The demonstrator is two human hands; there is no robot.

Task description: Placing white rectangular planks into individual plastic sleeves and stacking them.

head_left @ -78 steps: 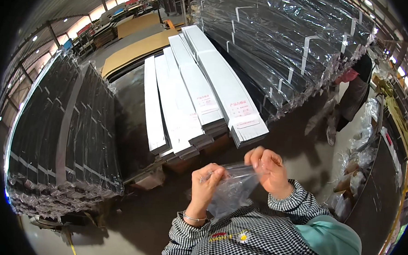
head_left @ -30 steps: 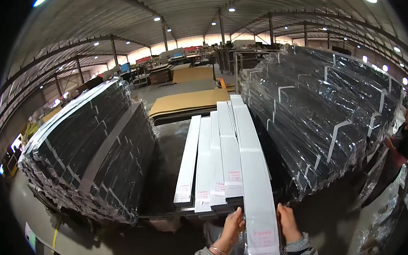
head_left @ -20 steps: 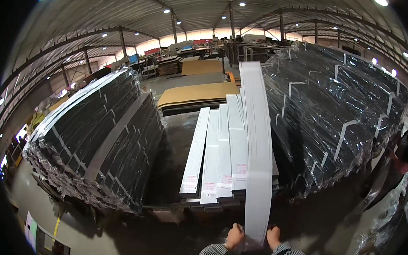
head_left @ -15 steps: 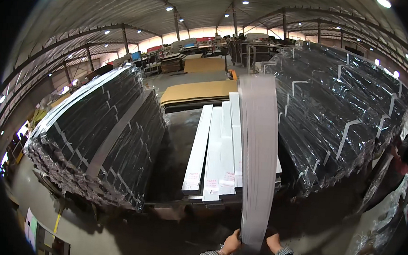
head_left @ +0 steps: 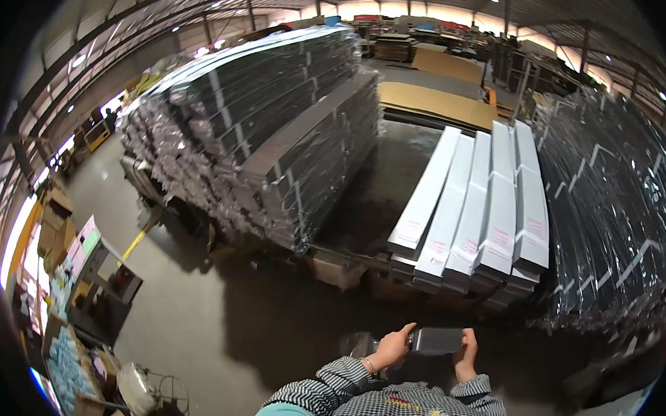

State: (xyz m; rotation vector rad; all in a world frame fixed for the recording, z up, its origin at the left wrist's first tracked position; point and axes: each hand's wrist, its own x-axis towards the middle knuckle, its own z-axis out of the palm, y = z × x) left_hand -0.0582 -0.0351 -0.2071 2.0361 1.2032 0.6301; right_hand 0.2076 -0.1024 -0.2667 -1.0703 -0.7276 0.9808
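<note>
Close to my body, my left hand (head_left: 390, 349) and my right hand (head_left: 466, 354) grip the two sides of a grey bundle (head_left: 437, 340). Only a short, block-like part of it shows, with a pale band near its left end; how far it reaches beyond is not visible. My fingers curl around its edges. Ahead, long flat white-topped bundles (head_left: 471, 215) lie side by side in low stacks on a dark platform (head_left: 364, 191). Pale bands cross some of them, and pinkish marks show on their near ends.
Plastic-wrapped stacks of dark strips stand left (head_left: 277, 130) and right (head_left: 612, 207) of the white-topped bundles. Brown board sheets (head_left: 436, 103) lie behind. At lower left are a small table (head_left: 103, 279) and a yellow floor line (head_left: 135, 243).
My view has turned left and downward. The long pale bundle that stood upright between my hands now shows only as a short grey block. More white-topped bundles are visible.
</note>
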